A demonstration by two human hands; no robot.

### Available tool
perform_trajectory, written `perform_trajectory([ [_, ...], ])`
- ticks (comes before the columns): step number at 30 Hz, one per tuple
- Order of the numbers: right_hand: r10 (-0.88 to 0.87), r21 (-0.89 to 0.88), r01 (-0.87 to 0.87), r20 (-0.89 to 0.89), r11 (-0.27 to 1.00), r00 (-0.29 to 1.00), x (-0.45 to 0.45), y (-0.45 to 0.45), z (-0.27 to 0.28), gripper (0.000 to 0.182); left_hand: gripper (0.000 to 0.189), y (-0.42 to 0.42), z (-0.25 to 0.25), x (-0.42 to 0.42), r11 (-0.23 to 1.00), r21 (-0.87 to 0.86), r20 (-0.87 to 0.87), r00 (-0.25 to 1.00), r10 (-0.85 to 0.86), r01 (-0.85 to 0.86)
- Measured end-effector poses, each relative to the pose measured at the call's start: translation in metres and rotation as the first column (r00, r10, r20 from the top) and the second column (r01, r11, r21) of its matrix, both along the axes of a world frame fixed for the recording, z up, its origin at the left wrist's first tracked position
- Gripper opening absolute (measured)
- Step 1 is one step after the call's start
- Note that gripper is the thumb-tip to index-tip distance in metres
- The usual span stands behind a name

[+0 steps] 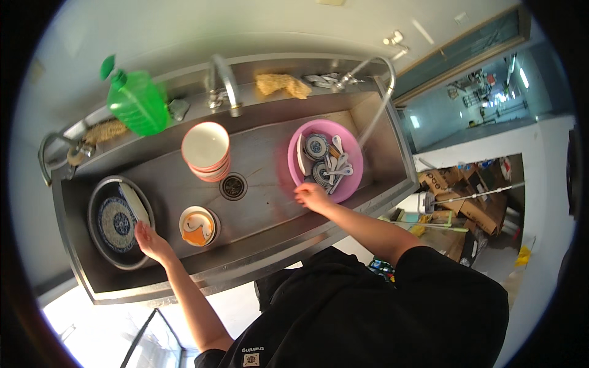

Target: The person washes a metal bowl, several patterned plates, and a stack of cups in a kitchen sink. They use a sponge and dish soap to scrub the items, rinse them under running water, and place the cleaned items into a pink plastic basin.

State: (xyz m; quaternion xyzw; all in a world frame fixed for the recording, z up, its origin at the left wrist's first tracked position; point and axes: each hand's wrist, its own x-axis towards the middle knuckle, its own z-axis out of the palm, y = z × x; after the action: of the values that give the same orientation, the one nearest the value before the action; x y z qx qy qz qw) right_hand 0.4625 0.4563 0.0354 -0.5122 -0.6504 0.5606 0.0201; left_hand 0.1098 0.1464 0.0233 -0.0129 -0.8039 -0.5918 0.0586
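My left hand (154, 244) is at the right rim of a round metal basin (95, 246), close to the end of a white rectangular dish (135, 202). Under that dish's edge, a blue-and-white patterned plate (120, 224) rests in the basin. My right hand (314, 198), fingers curled, is at the lower left rim of a pink plastic basin (356, 177). Small patterned dishes (317, 146) and several white ceramic spoons (341, 161) fill it. Whether either hand grips anything is not clear. Between the basins stand stacked white bowls with red rims (206, 146) and orange-patterned bowls (199, 227).
The stainless steel sink (262, 152) has a drain (233, 186) near its middle. Along the back ledge are a green soap pump bottle (138, 103), a tap (225, 87), a yellow cloth (281, 86) and a curved tap (386, 92). Cardboard boxes (483, 207) lie on the right.
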Motion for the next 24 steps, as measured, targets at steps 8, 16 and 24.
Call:
perform_trajectory([
  [8, -0.497, -0.349, 0.451, -0.048, 0.821, 0.867, 0.116, 0.067, 0.002, 0.013, 0.032, 0.190, 0.039, 0.164, 0.612, -0.019, 0.392, 0.569, -0.723, 0.791],
  [16, -0.205, -0.285, 0.134, -0.236, 0.949, 0.950, 0.164, 0.092, -0.001, 0.017, 0.050, 0.350, -0.061, 0.262, 0.490, -0.188, 0.522, 0.509, -0.684, 0.851],
  [24, -0.316, -0.408, 0.193, -0.262, 0.893, 0.912, 0.214, 0.137, 0.023, 0.017, 0.036, 0.376, -0.018, 0.284, 0.402, -0.617, 0.436, 0.720, -0.540, 0.676],
])
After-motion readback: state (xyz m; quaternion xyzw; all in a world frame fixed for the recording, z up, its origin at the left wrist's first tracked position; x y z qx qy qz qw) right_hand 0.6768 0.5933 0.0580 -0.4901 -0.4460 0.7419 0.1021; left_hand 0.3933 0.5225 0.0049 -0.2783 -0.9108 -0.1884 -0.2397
